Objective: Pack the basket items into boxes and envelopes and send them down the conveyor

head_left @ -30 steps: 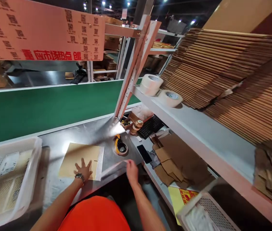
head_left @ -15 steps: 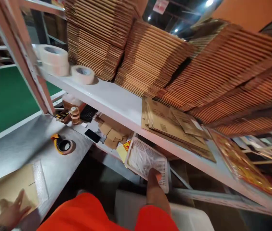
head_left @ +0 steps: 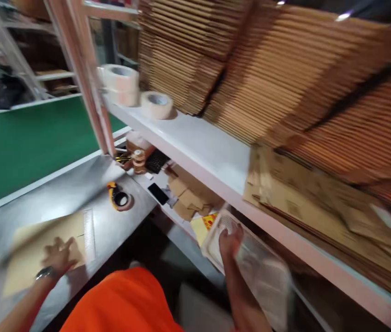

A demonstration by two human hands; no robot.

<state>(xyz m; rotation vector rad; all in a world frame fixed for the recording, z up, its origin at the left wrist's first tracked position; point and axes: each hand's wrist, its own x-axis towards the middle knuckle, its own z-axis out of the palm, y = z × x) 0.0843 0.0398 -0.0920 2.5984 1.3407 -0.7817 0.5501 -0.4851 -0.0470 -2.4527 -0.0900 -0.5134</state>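
Note:
My left hand (head_left: 58,256) lies spread over a tan envelope (head_left: 25,249) on the metal table (head_left: 57,198). A pale, translucent strip runs along the envelope's right edge. My right hand (head_left: 230,240) is over the far end of a white perforated plastic basket (head_left: 267,281) under the shelf. Motion smears its fingers, so I cannot make out what, if anything, is in them. White strips showed in the basket a moment ago; now its contents are blurred. A tape dispenser (head_left: 119,197) with a yellow-orange part sits on the table, right of the envelope.
Above the basket runs a white shelf (head_left: 202,143) with tape rolls (head_left: 122,85) and stacked flattened cardboard (head_left: 264,78). Beneath it are a phone (head_left: 158,193), a keyboard (head_left: 156,160) and cardboard pieces (head_left: 190,198). A green surface (head_left: 32,147) lies beyond the table.
The view has turned left, so things sit further right. My right hand has moved from the basket's near part to its far end. My left hand stays spread on the envelope.

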